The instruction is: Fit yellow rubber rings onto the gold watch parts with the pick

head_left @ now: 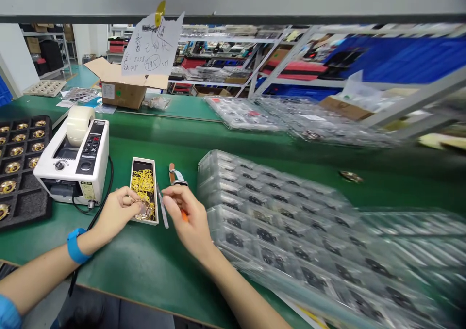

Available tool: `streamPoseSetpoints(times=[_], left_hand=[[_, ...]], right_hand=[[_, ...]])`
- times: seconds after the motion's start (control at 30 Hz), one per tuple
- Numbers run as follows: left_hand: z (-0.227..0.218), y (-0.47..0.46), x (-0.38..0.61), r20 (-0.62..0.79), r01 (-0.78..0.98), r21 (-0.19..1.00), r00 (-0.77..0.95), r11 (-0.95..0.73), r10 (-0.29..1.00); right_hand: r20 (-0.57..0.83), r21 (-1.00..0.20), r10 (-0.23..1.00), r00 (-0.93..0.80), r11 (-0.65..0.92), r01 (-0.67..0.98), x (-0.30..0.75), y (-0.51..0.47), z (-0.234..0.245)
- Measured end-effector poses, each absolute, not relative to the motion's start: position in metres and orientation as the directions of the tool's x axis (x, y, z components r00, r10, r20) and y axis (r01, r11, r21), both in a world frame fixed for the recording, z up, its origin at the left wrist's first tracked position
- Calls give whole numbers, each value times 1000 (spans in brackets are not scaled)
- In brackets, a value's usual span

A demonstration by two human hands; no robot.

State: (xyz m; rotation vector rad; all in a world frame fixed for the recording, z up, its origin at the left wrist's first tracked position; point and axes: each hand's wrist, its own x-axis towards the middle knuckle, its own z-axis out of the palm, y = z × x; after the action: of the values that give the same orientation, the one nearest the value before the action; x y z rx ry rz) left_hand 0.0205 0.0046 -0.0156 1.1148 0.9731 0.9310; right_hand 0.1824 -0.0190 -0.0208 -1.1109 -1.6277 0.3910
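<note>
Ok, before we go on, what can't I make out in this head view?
All in the head view:
- Orange item: mostly hidden by the right hand; I can't tell whether it is held.
- Metal piece at the left hand: partly covered by that hand, its details too small.
- Stacked clear trays: contents blurred toward the right.
- Black foam tray: cut off by the left edge.

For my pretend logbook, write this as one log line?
left hand: holds shiny piece at white box; right hand: beside slim metal tool; yellow rings: in box
</note>
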Motion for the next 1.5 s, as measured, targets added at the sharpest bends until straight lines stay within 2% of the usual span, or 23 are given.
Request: streamPoseSetpoints(times=[0.07, 0.13, 0.2, 0.3, 0.4, 0.67, 0.93, 1.07, 1.2, 1.3, 1.4, 1.47, 1.5], left_hand=[[-11, 5, 20, -176, -123, 966, 327, 227, 928], [-8, 4, 21, -189, -139, 959, 342, 249, 920], [-5, 4, 21, -190, -149, 955, 359, 257, 914], [-5, 4, 22, -208, -154, 945, 395, 288, 895], [-6, 4, 22, -210, -149, 946, 398, 289, 893], [-11, 6, 20, -103, -100, 984, 372, 150, 923], [-13, 7, 21, -108, -18, 992, 349, 122, 931], [-14, 10, 21, -125, -60, 986, 330, 153, 936], [-14, 12, 19, -127, -110, 979, 337, 173, 933], [-16, 13, 18, -134, -95, 979, 361, 180, 923], [-16, 12, 18, -112, -72, 986, 363, 148, 925], [-17, 10, 18, -29, 4, 1000, 329, 29, 944], [-17, 8, 17, 54, 80, 993, 304, -82, 951]], right_hand=[[428, -824, 898, -103, 435, 363, 186, -17, -16], [310, -879, 921, -237, 373, 298, 187, -15, -14], [252, -910, 912, -323, 337, 242, 186, -15, -16], [240, -935, 899, -367, 316, 161, 183, -18, -20], [246, -941, 903, -353, 310, 136, 180, -20, -22], [248, -917, 915, -317, 328, 228, 180, -20, -23], [260, -892, 926, -274, 339, 300, 174, -22, -27], [200, -894, 932, -302, 299, 332, 178, -19, -26], [196, -878, 928, -318, 311, 365, 181, -19, -23], [195, -904, 940, -279, 282, 320, 178, -19, -25], [165, -953, 950, -265, 223, 207, 173, -17, -28], [107, -981, 961, -255, 144, 130, 171, -17, -29], [59, -993, 968, -244, 83, 88, 171, -16, -28]])
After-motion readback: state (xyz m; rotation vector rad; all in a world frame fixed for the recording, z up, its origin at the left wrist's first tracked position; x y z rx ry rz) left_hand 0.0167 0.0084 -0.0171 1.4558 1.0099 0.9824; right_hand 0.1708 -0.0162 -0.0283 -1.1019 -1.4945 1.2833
